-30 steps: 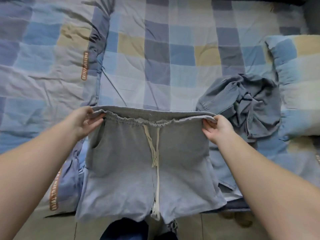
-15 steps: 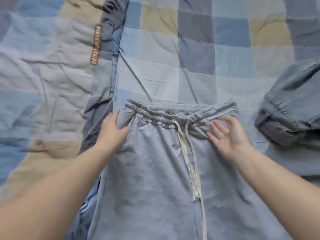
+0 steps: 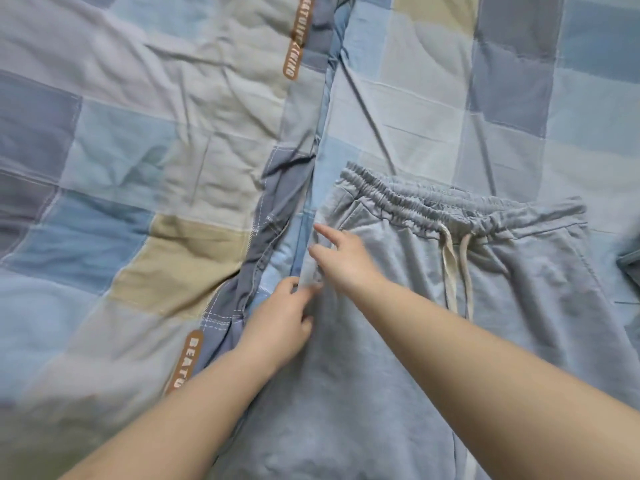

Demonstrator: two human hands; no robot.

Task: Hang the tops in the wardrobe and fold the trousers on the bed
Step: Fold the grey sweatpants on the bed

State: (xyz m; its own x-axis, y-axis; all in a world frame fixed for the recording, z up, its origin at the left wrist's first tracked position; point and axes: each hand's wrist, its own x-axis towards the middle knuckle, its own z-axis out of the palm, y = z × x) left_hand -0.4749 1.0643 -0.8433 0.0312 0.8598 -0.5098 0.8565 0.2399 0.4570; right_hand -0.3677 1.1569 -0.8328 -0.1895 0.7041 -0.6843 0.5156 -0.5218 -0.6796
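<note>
Both hands met at the left side seam of the shorts (image 3: 433,306), the left hand (image 3: 280,323) pinching the cloth and the right hand (image 3: 346,258) flat with straight fingers, while the shorts lay spread on the bed (image 3: 433,98), waistband away, stretching rightward from the grip.
</note>
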